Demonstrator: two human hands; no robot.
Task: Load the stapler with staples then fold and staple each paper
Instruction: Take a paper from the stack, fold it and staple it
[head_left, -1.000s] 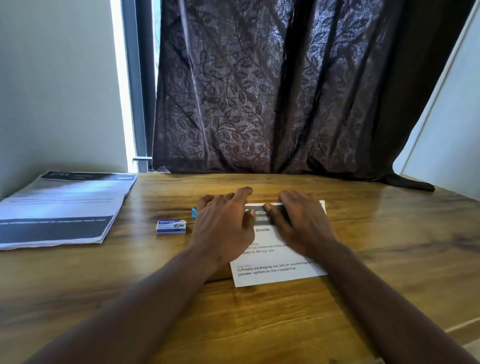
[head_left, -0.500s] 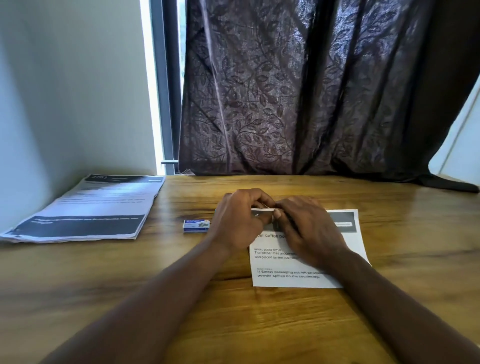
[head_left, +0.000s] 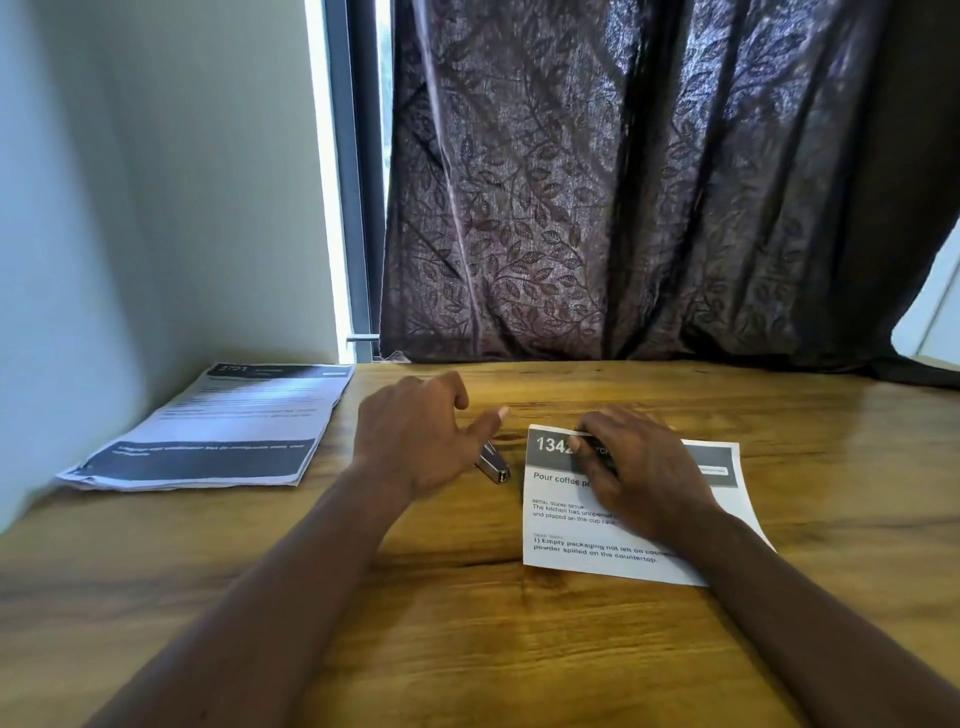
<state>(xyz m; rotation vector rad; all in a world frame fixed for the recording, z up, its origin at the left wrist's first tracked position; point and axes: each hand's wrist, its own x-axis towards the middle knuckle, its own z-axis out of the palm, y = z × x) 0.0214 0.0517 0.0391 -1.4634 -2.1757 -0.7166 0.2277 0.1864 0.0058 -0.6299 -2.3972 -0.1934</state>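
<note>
Right hand (head_left: 639, 467) lies flat, fingers nearly straight, pinning paper (head_left: 576, 551) at its far edge, right of table (head_left: 467, 649) centre. Sheet is thin and light, likely to slide or spring open, so hold it at the crease. Left hand (head_left: 415, 436) is loose, gripping nothing, over stapler (head_left: 494, 466) just left of paper. Stapler looks small, rigid, metal: take it by the body. Stack (head_left: 208, 431) sits at the far-left corner.

Bare wood of the table (head_left: 467, 649) is showing wide between the forearms and to the right of the folded sheet (head_left: 623, 551). A paper stack (head_left: 218, 431) is filling the far-left corner against the wall (head_left: 130, 208), a dark curtain (head_left: 623, 208) is closing off the far edge, and the stapler (head_left: 493, 466) is sitting in the narrow gap between left hand (head_left: 410, 436) and sheet.
</note>
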